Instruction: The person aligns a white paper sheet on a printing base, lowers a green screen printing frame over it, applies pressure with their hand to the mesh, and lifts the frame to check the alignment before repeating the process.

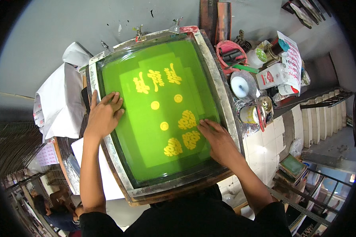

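Note:
A screen printing frame [221, 93] with green mesh [134, 118] lies in front of me, tilted a little. Yellow patterns and small round marks show in the mesh. My left hand [103, 116] rests over the frame's left bar with its fingers spread, the tips on the mesh edge. On the right side, my right hand [219, 142] lies on the mesh, fingers stretched out beside the yellow shapes at the lower right. Neither hand holds anything. Metal wing-nut clamps [139, 34] sit along the frame's far edge.
On the right, a side surface carries a pink basin [222, 46] of tools, a white tub [240, 86], a white jug [271, 76] and a yellow-labelled can [249, 114]. White paper [61, 104] stands left of the frame. Another person [59, 215] is at the lower left.

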